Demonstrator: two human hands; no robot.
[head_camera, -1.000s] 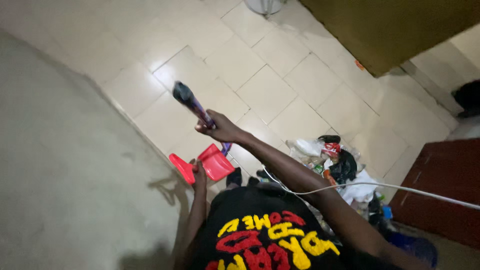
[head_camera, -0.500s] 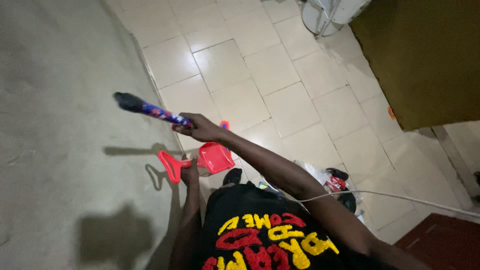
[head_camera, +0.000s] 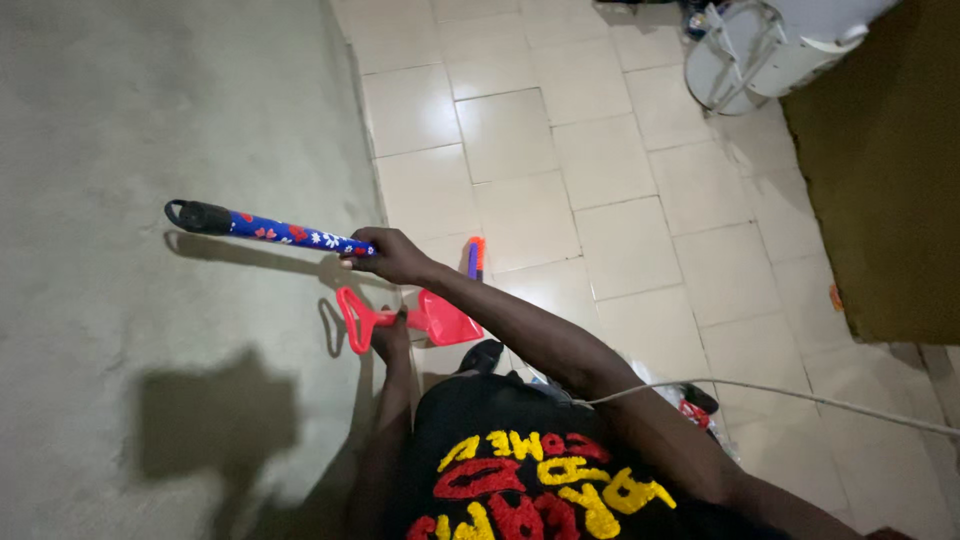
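Observation:
My right hand (head_camera: 392, 255) grips a broom stick (head_camera: 268, 229), blue with red and white flowers and a black cap at its end; the stick points left, close to the grey wall (head_camera: 150, 200). Its lower part shows as an orange and blue bit (head_camera: 475, 256) behind my forearm. My left hand (head_camera: 388, 338) holds the handle of a red plastic dustpan (head_camera: 420, 320) low in front of me, its pan tilted over the floor tiles. A black shirt with red and yellow letters (head_camera: 520, 480) fills the bottom of the view.
Cream floor tiles (head_camera: 560, 150) run ahead. A white appliance on a metal stand (head_camera: 760, 50) is at top right beside a dark olive surface (head_camera: 890, 200). A white cable (head_camera: 800, 395) crosses at lower right, near a small pile of rubbish (head_camera: 690, 405).
The view has swung left and up the floor. The broom stick now points further left toward the wall. The dustpan stays in my left hand.

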